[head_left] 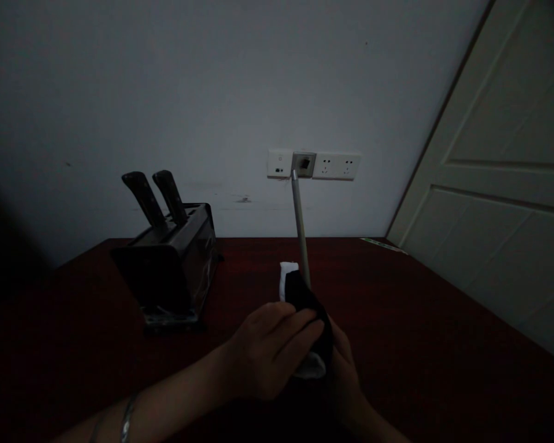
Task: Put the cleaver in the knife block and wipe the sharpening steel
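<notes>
Above the tabletop (415,307), the left hand (270,351) pinches soft, light cloth (303,297) against a seemingly stiff, slick rod (300,227), best held low; the right hand's (345,360) fingers are too hidden to tell.

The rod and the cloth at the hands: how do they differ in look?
The rod is slim, straight and greyish; the cloth is broader, folded, black and white. The rod's top is bare; the left hand covers part of the cloth. Both are dimly lit.
</notes>
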Demonstrator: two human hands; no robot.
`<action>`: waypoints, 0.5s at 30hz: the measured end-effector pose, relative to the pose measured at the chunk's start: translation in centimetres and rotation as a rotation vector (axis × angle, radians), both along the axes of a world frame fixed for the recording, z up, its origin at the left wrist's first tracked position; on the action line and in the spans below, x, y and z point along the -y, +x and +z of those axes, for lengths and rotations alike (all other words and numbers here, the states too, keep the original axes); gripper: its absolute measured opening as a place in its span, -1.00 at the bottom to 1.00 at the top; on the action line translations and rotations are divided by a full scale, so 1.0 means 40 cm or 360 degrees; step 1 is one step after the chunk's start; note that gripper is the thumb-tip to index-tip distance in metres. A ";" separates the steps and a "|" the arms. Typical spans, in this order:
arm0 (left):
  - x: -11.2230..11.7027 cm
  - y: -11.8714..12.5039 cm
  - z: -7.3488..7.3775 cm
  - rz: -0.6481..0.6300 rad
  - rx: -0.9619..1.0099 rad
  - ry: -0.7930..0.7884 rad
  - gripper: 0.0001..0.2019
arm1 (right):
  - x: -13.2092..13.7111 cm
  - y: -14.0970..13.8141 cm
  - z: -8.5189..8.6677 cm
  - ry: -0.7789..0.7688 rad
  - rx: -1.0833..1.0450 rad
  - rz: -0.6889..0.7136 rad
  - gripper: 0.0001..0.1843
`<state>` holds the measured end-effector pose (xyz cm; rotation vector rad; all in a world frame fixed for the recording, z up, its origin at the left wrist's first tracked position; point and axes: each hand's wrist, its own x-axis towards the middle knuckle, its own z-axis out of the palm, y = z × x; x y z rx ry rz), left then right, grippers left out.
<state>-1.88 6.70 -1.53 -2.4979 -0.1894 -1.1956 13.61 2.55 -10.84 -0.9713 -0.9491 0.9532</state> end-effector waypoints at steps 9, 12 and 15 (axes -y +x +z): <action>-0.010 0.001 0.007 -0.0229 0.0042 -0.0146 -0.68 | 0.009 -0.006 0.034 0.0060 -0.0031 -0.0269 -0.61; -0.014 -0.003 0.015 -0.0291 0.0053 -0.0210 -0.68 | 0.012 -0.007 0.038 0.0015 -0.0059 -0.0255 -0.63; -0.008 -0.006 0.028 -0.0312 0.0078 -0.0269 -0.68 | 0.015 -0.007 0.037 -0.0020 -0.0053 -0.0244 -0.63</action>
